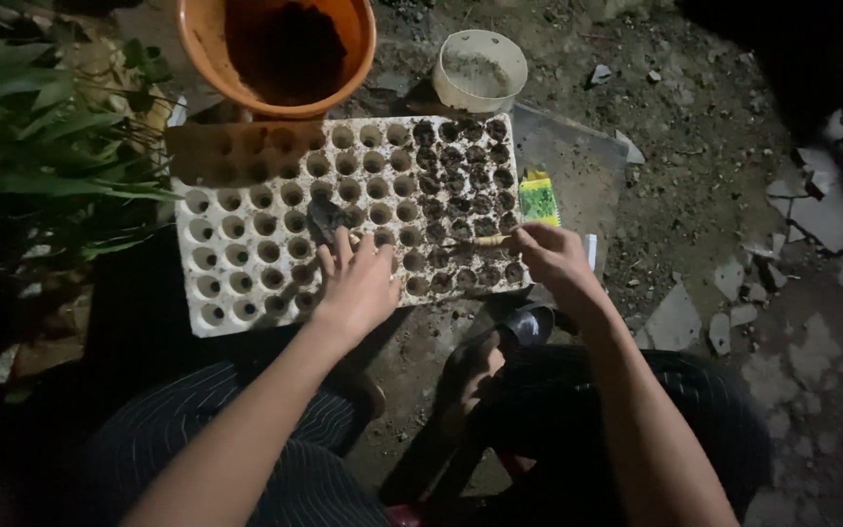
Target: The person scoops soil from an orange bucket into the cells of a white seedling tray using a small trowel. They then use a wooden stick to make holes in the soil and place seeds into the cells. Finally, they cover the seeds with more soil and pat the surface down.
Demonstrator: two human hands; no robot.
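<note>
A white seedling tray (217, 283) with many round cells lies on the ground in front of me. The cells at its right side hold dark soil; those on the left are bare. My left hand (355, 283) rests flat on the tray's near edge, fingers spread, beside a small dark trowel (324, 220) lying across the cells. My right hand (553, 259) pinches a thin wooden stick (490, 240) whose tip points at the soil-filled cells near the tray's right edge.
An orange tub (202, 44) of dark soil stands behind the tray, with a small white cup (480, 68) to its right. A green seed packet (538, 200) lies on grey plastic sheet. Green leaves crowd the left. Broken tile shards litter the dirt at right.
</note>
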